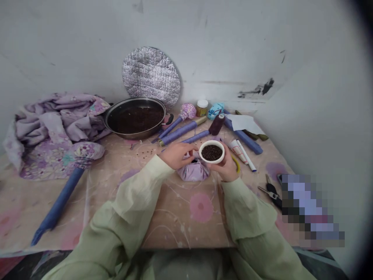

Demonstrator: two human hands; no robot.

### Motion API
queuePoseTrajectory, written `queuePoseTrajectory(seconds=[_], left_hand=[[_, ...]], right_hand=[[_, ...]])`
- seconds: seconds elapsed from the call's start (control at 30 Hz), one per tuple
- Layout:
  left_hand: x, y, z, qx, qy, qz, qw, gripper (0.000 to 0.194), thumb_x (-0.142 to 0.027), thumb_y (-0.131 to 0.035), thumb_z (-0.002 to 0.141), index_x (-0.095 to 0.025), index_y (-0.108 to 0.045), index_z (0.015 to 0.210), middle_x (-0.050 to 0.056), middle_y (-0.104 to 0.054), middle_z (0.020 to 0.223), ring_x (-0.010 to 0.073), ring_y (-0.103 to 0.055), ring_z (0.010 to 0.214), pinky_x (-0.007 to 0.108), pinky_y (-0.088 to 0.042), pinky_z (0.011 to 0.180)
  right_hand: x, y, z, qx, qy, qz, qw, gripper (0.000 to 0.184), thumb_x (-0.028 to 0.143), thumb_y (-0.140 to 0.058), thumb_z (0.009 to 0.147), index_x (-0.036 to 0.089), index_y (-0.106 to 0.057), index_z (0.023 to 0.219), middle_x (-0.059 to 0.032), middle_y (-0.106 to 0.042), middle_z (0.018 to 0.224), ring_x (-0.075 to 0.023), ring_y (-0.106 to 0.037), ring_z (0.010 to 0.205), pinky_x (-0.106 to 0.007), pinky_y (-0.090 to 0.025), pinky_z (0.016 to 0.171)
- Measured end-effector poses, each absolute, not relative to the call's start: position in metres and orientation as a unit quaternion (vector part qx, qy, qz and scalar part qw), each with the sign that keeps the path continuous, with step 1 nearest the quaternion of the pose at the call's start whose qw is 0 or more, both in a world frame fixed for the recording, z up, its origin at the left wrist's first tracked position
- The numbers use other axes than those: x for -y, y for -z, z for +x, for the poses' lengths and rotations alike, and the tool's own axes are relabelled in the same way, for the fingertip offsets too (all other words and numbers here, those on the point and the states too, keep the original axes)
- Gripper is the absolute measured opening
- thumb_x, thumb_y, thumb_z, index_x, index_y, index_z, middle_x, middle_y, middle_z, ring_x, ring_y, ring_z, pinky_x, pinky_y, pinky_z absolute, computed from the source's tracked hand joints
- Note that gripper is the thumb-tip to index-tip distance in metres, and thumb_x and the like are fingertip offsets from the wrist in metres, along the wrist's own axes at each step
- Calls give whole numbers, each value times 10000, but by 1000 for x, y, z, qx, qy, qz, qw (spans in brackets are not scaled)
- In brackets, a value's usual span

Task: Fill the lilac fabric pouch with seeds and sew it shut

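My right hand [229, 167] grips a small white bowl [223, 155] tilted towards me. Dark brown grains [211, 153] fill much of it. Just below and left of the bowl, a purple cloth pouch [194, 173] sits on the table, its gathered mouth partly open with a dark gap showing. At the pouch's upper left edge is my left hand [178, 154], fingers curled and closed on the cloth. The bowl and my fingers hide part of the pouch's mouth.
A wide pan [135, 134] with dark contents stands behind, before a silver round mat [151, 74]. Left lie bunched floral cloth [52, 124] and a blue-handled cloth-headed stick [64, 198]. Wrapped sticks [182, 131], a thread spool [217, 125], a jar [202, 109], markers [243, 153] and pliers [272, 191] lie around.
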State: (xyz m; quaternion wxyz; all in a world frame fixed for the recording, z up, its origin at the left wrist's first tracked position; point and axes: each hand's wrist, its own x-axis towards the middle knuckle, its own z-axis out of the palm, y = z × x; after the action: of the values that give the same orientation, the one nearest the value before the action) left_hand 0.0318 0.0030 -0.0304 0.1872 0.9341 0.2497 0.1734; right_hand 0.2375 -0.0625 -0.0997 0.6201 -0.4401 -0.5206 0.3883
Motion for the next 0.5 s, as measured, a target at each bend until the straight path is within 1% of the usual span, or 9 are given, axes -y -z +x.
queuePoseTrajectory(seconds=[0.07,0.13,0.27,0.37,0.5], left_hand=[[-2,30,32,-248,-155,938,188,287,-234,-535,817,-177,-556,1097,32,-654,888,170,-597,821,291,-455,747],[-1,30,33,-249,-156,939,181,247,-236,-524,826,-175,-568,1062,39,-640,899,178,-590,847,303,-457,763],[3,31,38,-249,-236,925,162,167,-238,-493,853,-155,-591,959,53,-600,900,157,-574,822,283,-459,749],[4,34,44,-240,-308,907,157,165,-259,-482,875,-156,-608,900,52,-581,896,139,-563,807,263,-457,739],[4,39,50,-215,-319,912,146,181,-259,-482,885,-151,-628,875,51,-574,846,140,-551,795,268,-449,746]], right_hand=[[64,96,236,527,-387,-449,610,800,314,-811,478,259,-426,1177,-64,-552,1214,-245,-523,1139,-423,-400,1006],[65,92,235,529,-385,-454,605,790,325,-810,473,253,-434,1164,-68,-555,1198,-249,-533,1124,-424,-398,1007],[66,89,233,527,-383,-450,610,776,325,-808,475,247,-433,1150,-73,-552,1181,-248,-538,1107,-430,-400,1002],[66,89,233,537,-390,-447,600,791,326,-811,479,245,-423,1164,-79,-540,1195,-247,-525,1124,-436,-376,1022],[66,90,232,545,-405,-438,589,772,306,-808,497,246,-427,1166,-69,-539,1198,-239,-517,1137,-429,-379,1023]])
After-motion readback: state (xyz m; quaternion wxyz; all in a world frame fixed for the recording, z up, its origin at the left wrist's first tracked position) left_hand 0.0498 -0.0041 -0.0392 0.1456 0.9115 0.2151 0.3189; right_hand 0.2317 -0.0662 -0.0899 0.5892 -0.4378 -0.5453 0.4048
